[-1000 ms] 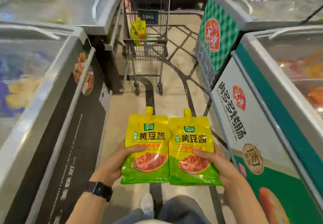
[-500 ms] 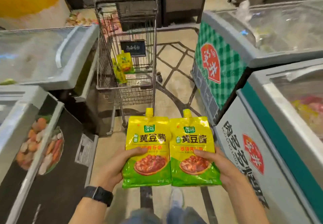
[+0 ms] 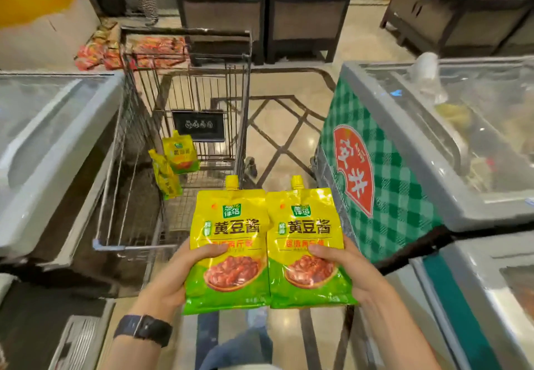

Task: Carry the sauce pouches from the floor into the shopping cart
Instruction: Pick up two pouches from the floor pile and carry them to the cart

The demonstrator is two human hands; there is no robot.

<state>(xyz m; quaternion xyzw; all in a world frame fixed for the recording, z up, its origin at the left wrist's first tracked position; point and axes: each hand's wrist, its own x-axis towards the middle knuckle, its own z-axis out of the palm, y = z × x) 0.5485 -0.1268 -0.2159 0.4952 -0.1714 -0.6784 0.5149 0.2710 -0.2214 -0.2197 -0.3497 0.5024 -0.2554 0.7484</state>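
One wide-angle camera rides on the person's head, facing forward and tilted down along a shop aisle. Closest to the lens, low and central, the left hand (image 3: 170, 280) grips the left pouch (image 3: 228, 225) and the right hand (image 3: 355, 271) the right pouch (image 3: 306, 225); the cart (image 3: 133, 247) stands just beyond, freezers (image 3: 43, 153) flank both sides, and the floor (image 3: 277, 127) runs off toward the top.

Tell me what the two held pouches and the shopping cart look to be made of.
The left-hand pouch and right-hand pouch: flexible plastic film, probably laminated, glossy; light glints and creases show on the printed fronts. Their spout caps: likely rigid yellow plastic. The shopping cart: metal wire and tube, dull grey finish, seen in its thin barred walls.
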